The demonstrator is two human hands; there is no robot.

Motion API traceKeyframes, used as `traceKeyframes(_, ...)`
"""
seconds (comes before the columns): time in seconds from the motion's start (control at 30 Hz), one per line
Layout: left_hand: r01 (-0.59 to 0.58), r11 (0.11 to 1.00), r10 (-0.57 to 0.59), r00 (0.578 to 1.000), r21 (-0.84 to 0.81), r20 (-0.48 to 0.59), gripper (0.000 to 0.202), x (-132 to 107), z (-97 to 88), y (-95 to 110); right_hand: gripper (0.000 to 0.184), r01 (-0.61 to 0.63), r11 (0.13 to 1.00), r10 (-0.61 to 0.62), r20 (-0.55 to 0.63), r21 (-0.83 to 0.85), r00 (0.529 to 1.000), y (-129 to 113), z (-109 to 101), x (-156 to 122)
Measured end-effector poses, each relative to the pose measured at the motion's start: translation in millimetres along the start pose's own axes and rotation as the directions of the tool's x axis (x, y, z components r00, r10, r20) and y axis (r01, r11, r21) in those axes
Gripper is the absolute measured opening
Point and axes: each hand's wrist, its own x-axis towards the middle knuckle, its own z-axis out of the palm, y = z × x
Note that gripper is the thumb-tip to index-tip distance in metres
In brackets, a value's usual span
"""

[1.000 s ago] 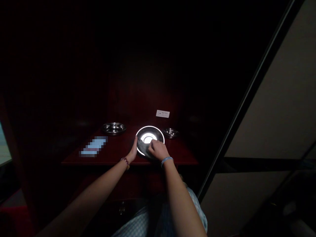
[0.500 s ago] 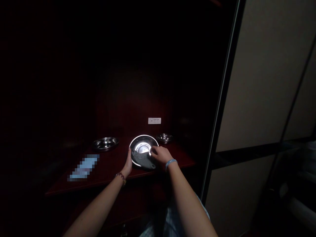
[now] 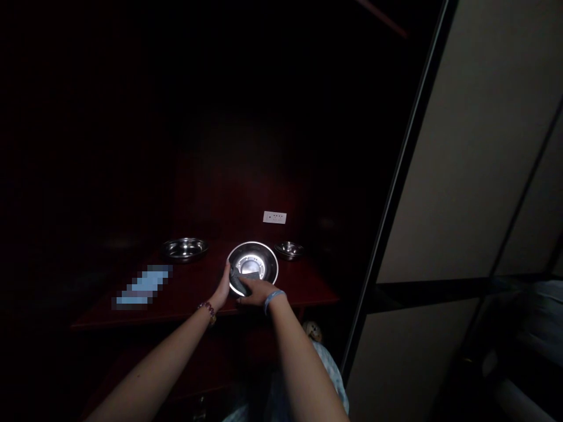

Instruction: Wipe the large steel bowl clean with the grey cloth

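A shiny metal bowl [image 3: 266, 256] is tilted toward me at the front of the dark red shelf [image 3: 185, 287]. Gripping its left rim is my left hand [image 3: 222, 288], closed on the edge. My right hand [image 3: 258, 292] is at the near rim, its fingers closed on a dark grey cloth [image 3: 240, 285]. The cloth lies over the lower left of the rim and reaches inside the bowl. Part of the near rim is hidden behind my right hand, and most of its fingertips cannot be seen.
A shallow metal dish [image 3: 185, 251] stands back left, and smaller metal bowls [image 3: 289, 251] sit back right. A blurred light blue item [image 3: 144, 287] lies on the left. A white socket plate [image 3: 275, 217] is on the back wall; a pale sliding door [image 3: 457, 152] flanks the right.
My right hand has moved left and down from the bowl's right rim to its near rim. The cloth, spread across the front before, is now bunched at the lower left.
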Motion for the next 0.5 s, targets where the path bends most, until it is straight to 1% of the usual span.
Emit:
traceKeyframes(0.07, -0.019, 1.0, 0.019, 1.0, 0.0, -0.012, 0.053, 2.1, -2.7, -1.0, 0.08, 0.004, 1.0, -0.004, -0.005, -0.011, 1.0, -2.8, 3.9, 6.8)
traceKeyframes(0.17, -0.024, 1.0, 0.022, 0.995, -0.012, -0.093, 0.05, 7.9, -7.2, -2.9, 0.081, 0.025, 1.0, -0.025, 0.03, 0.007, 0.999, -4.1, 8.7, 12.6)
traceKeyframes(0.23, -0.044, 0.999, 0.041, 0.992, -0.025, -0.118, 0.047, 10.7, -9.2, -3.9, 0.08, 0.012, 1.0, -0.013, 0.032, 0.022, 0.999, -2.8, 10.4, 12.8)
traceKeyframes(0.33, -0.058, 0.998, 0.055, 0.993, -0.032, -0.106, 0.045, 10.0, -9.5, -3.9, 0.068, -0.002, 0.999, 0.001, 0.016, 0.044, 1.0, 0.8, 8.1, 8.3)
traceKeyframes(0.43, -0.062, 0.998, 0.06, 0.995, -0.021, -0.085, 0.046, 5.2, -7.1, -2.1, 0.055, 0.003, 0.997, -0.001, -0.016, 0.083, 1.0, 4.7, -2.0, 1.7)
traceKeyframes(0.5, -0.067, 0.998, 0.067, 0.997, -0.012, -0.038, 0.051, 2.4, -4.8, -0.7, 0.046, -0.054, 0.994, 0.062, -0.082, 0.092, 0.995, 8.5, -11.3, -1.8)
